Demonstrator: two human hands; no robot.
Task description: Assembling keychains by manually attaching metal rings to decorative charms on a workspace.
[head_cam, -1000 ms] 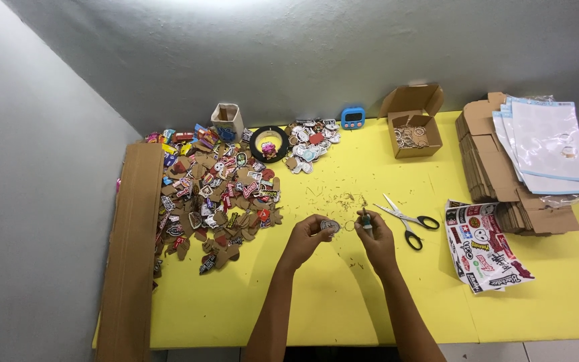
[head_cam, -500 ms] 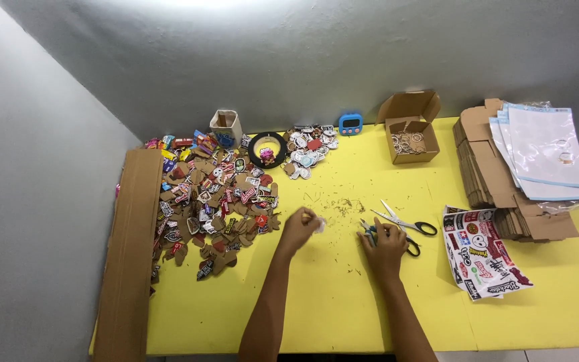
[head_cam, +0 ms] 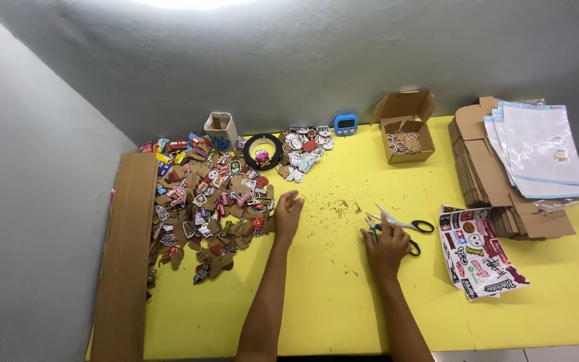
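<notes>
My left hand (head_cam: 288, 213) reaches out to the right edge of a big pile of small cardboard-backed sticker pieces (head_cam: 202, 208); its fingers are apart and I see nothing in them. My right hand (head_cam: 387, 245) rests on the yellow table (head_cam: 316, 295), closed around a small teal-handled tool (head_cam: 372, 228) whose handles stick out on the left. Black-handled scissors (head_cam: 407, 226) lie open, touching the right hand's far side. Tiny brown scraps (head_cam: 333, 206) are scattered between the hands.
A long cardboard strip (head_cam: 123, 268) lies along the left edge. At the back are a small white cup (head_cam: 220, 127), a black tape roll (head_cam: 263, 151), a blue timer (head_cam: 346, 123) and an open box of metal rings (head_cam: 407, 131). A sticker sheet (head_cam: 480, 260), flat cartons (head_cam: 497, 194) and plastic bags (head_cam: 541, 151) lie right.
The hands were together at the middle working on a small piece. They have parted: the left went left to the pile, the right went right to the scissors with the tool.
</notes>
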